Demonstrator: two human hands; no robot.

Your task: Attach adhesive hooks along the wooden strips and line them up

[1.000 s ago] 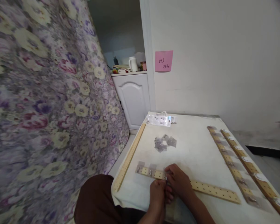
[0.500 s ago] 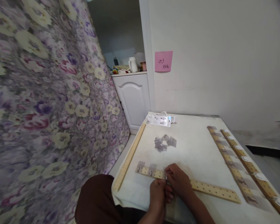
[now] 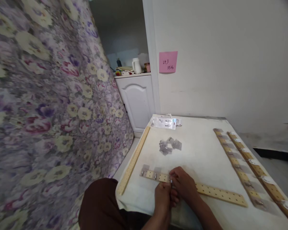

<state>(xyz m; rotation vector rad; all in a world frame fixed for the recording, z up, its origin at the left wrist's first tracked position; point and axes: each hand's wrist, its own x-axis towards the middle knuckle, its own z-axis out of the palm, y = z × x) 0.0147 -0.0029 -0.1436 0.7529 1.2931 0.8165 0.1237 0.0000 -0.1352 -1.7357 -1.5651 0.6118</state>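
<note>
A light wooden strip with rows of holes (image 3: 220, 194) lies across the near part of the table. Two clear square pads carrying small metal hooks (image 3: 156, 175) sit on its left end. At the strip's middle, my left hand (image 3: 162, 195) and my right hand (image 3: 183, 183) meet, fingers closed around a small shiny metal hook (image 3: 171, 181). My right fingers are pinched at its upper part, my left fingers just below. Its pad is mostly hidden. Farther back lies a small pile of clear pads with metal hooks (image 3: 166, 147).
A bare holed strip (image 3: 134, 161) runs along the table's left edge. To the right lie a strip with clear hook pads (image 3: 242, 175) and one with white round pieces (image 3: 259, 169). A clear blister pack (image 3: 163, 123) is at the back. A floral curtain (image 3: 50, 111) hangs left.
Almost nothing differs. Both hands stay at the same place on the strip with the hook between their fingers; the view has shifted very slightly.
</note>
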